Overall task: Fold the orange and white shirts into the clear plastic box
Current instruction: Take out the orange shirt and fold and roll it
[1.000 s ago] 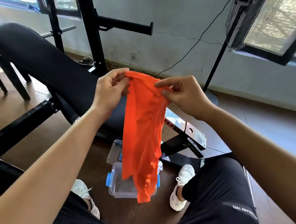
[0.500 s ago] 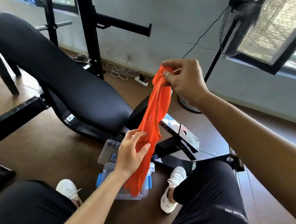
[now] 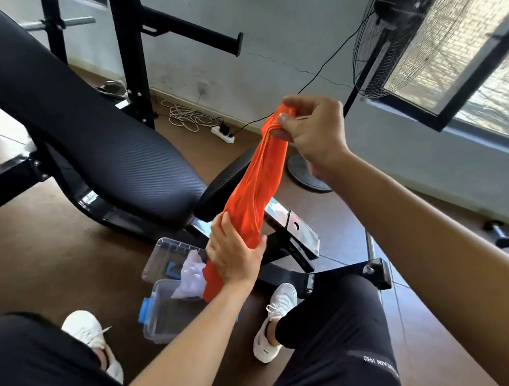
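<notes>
The orange shirt (image 3: 257, 186) hangs bunched into a long strip between both hands. My right hand (image 3: 312, 131) pinches its top end, raised in front of the wall. My left hand (image 3: 233, 257) is closed around the shirt's lower part, just above the clear plastic box (image 3: 163, 323). The box stands open on the floor between my feet, with blue latches. A white shirt (image 3: 189, 275) lies crumpled over the box's far rim. The clear lid (image 3: 166, 254) lies just behind the box. The orange shirt's bottom tip hangs at the box's right edge.
A black padded weight bench (image 3: 85, 131) with its steel frame stands right behind the box. A standing fan (image 3: 395, 23) and its base are at the right, with a power strip (image 3: 224, 133) and cables by the wall. A small dumbbell (image 3: 498, 233) lies far right. My white shoes flank the box.
My left hand let go of the shirt's top, dropped and closed around its lower part. The right hand kept the top end, and the shirt is now stretched into a strip.
</notes>
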`<state>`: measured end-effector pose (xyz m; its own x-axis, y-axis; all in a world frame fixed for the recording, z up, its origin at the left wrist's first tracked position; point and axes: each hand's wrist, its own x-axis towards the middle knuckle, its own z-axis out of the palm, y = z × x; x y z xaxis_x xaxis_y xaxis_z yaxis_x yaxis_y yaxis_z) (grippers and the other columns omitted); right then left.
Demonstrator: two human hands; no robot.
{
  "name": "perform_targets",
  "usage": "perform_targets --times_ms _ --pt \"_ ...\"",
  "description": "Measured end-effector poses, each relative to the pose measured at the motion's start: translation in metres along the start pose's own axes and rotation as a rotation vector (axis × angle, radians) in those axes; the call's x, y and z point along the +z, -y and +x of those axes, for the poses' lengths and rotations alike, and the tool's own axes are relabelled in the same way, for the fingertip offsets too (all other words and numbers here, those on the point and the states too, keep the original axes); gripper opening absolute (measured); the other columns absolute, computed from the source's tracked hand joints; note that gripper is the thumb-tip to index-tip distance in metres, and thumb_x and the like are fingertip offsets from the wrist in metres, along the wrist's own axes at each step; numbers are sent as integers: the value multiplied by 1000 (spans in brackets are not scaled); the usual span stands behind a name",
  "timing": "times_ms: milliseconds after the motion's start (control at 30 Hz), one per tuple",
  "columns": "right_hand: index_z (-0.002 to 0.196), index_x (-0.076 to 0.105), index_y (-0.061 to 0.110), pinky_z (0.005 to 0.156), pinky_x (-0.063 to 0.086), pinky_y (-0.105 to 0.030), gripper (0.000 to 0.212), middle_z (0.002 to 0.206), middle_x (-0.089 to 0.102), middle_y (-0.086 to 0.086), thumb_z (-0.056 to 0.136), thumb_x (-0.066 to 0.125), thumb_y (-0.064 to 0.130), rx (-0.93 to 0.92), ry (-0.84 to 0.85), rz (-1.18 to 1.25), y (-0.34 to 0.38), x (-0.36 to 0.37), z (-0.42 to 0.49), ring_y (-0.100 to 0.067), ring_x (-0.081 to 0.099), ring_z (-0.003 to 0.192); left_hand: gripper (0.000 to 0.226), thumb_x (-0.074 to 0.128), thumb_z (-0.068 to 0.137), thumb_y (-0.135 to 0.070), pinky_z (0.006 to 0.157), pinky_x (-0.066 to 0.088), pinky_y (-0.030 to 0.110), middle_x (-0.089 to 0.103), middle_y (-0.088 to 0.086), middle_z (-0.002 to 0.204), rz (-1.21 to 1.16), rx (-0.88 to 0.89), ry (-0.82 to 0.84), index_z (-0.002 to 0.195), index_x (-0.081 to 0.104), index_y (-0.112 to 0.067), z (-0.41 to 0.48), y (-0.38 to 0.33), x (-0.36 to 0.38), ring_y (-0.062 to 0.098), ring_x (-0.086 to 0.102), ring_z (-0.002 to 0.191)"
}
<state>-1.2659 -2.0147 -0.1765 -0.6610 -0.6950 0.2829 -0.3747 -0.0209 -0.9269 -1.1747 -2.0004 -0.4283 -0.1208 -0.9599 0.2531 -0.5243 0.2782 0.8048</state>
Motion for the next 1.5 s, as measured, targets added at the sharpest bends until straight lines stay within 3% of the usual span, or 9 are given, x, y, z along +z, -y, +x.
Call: perform_targets --times_ms 133,267,400,500,633,833,1133,1300,1500 --pt "113 71 0 72 64 -34 27 97 69 -12 87 70 -7 -6 -43 21 4 -14 7 -26 77 77 60 76 79 -17 90 56 54 56 10 127 -112 83 -102 133 51 -13 9 13 4 33 65 108" --pt "111 72 1 72 64 -36 26 99 69 -12 86 71 -7 -29 -69 21 3 -30 16 -28 77 81 35 67 94 -7 82 59 31 67 4 110 -340 245 -106 128 60 -11 15 22 -13 17 68 91" --pt "111 72 0 73 64 -35 26 97 67 -8 87 70 -8 -27 -83 31 3 -40 23 -27 76 85 37 71 93 -13 77 55 22 71 -7 94 -456 222 135 127 59 -23 23 42 -31 8 70 81" --pt "107 72 0 75 64 -37 22 94 66 -8 87 69 -10 1 -95 79 2 -42 25 -34 74 91 17 72 93 -14 74 47 14 62 -7 90 -371 252 322 99 69 -30 30 47 -39 -1 63 84" --pt "107 72 0 76 64 -38 22 95 65 -7 86 69 -10 8 -114 77 -5 -47 28 -35 74 95 13 65 97 -12 70 49 22 68 -10 82 -540 11 552 90 67 -23 36 53 -42 -3 62 70" --pt "111 69 -4 77 64 -34 24 88 63 -5 89 66 -10 56 -196 118 -21 -67 37 -24 72 79 16 69 89 7 66 52 16 71 -6 77 -523 94 548 97 68 -8 65 55 -76 -2 62 64" --pt "110 68 -3 73 63 -31 23 89 58 -6 90 62 -13 181 -210 220 -60 -66 27 -21 68 75 9 82 84 -25 76 52 43 75 13 81 -514 22 678 90 77 -20 58 82 -91 17 62 72" --pt "97 69 0 68 60 -26 18 95 59 -15 88 61 -14 225 -212 284 -66 -70 31 -23 69 73 23 89 74 -26 60 45 29 62 1 68 -501 43 621 80 67 -25 52 78 -96 20 49 63" --pt "93 70 3 70 59 -25 18 98 60 -16 89 62 -13 158 -171 276 -46 -62 35 -25 70 80 37 90 59 -57 65 52 30 70 -7 72 -340 155 597 81 72 -33 51 88 -95 8 56 63"
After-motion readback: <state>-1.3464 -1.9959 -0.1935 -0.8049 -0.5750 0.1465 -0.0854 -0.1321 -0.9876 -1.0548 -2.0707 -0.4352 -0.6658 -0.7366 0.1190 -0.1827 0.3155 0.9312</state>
